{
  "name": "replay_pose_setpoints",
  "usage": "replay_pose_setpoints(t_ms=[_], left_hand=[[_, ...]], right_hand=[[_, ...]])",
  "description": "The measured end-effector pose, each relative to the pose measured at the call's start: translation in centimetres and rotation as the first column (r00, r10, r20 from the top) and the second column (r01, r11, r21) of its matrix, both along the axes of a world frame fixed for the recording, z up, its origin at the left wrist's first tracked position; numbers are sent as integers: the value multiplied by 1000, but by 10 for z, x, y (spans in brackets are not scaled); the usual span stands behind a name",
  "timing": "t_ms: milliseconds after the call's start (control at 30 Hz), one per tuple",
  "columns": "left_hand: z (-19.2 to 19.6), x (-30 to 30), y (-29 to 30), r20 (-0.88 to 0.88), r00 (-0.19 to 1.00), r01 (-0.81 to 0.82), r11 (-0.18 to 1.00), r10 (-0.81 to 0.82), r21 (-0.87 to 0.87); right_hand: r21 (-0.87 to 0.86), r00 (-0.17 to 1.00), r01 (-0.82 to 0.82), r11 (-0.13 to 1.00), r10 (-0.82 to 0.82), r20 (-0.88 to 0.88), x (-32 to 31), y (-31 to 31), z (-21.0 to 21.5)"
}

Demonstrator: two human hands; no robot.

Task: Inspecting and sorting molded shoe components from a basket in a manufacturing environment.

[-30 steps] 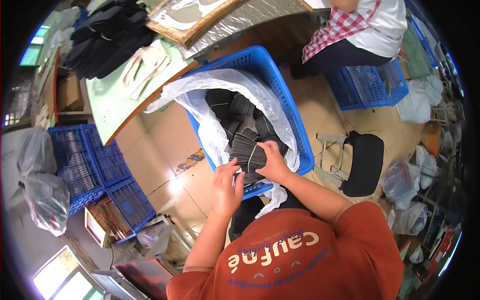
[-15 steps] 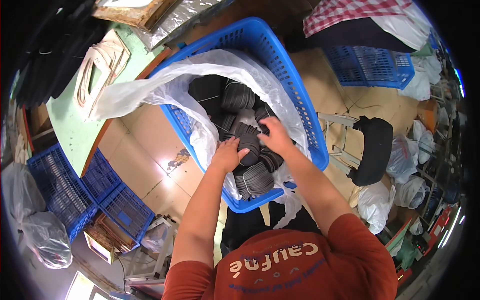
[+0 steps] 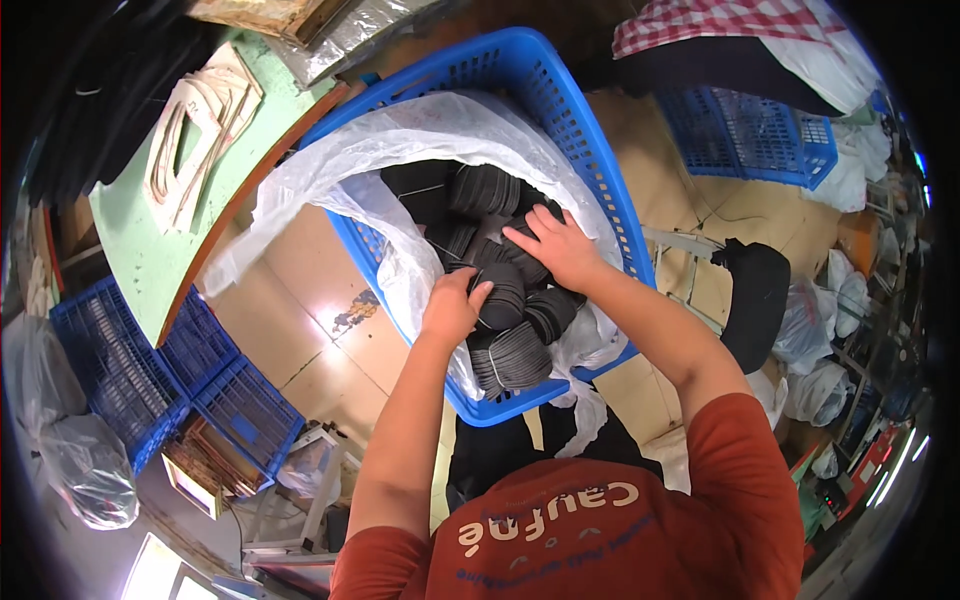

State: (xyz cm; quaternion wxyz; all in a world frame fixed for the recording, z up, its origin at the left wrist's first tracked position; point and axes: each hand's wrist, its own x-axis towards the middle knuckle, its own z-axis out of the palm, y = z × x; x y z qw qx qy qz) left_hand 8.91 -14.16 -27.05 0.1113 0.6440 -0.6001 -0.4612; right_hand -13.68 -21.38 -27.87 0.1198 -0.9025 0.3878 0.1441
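A blue plastic basket [image 3: 597,170] stands before me, lined with a whitish plastic bag [image 3: 420,135]. Inside lie several bundles of dark, flat, round-edged pieces, some tied with thin string, such as the tied bundle [image 3: 508,358] nearest me. My left hand [image 3: 452,306] is closed at the left edge of a dark bundle [image 3: 502,292], its thumb against the pieces and its other fingertips partly hidden. Farther right, my right hand [image 3: 562,250] rests with fingers spread over another bundle [image 3: 521,229].
Left of the basket is a pale green table [image 3: 130,235] with cut-out templates [image 3: 190,130]. Blue crates [image 3: 120,370] stand at lower left, another blue crate [image 3: 740,130] at upper right. A stool with a black padded top [image 3: 755,305] stands to the right.
My right hand has moved farther away and its fingers have spread over a bundle. My left hand has drawn slightly toward the left edge of its bundle.
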Motion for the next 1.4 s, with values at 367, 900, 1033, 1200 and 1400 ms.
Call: replay_pose_setpoints(t_ms=[367, 900, 1033, 1200, 1400], left_hand=[[54, -12, 4, -829, 500, -185, 966, 252, 182], [225, -35, 63, 533, 816, 578, 292, -225, -762], [264, -39, 68, 395, 851, 525, 526, -347, -669], [291, -48, 61, -125, 992, -76, 668, -26, -741], [299, -58, 52, -120, 972, 68, 733, -201, -677]], right_hand=[[780, 170, 101, 618, -783, 599, -25, 21, 111], [714, 509, -523, -466, -842, -177, -58, 64, 201], [787, 495, -543, -293, -869, 18, -59, 70, 229], [652, 417, -81, 754, -568, 709, -55, 89, 236], [220, 344, 72, 973, -232, 910, -47, 93, 237]])
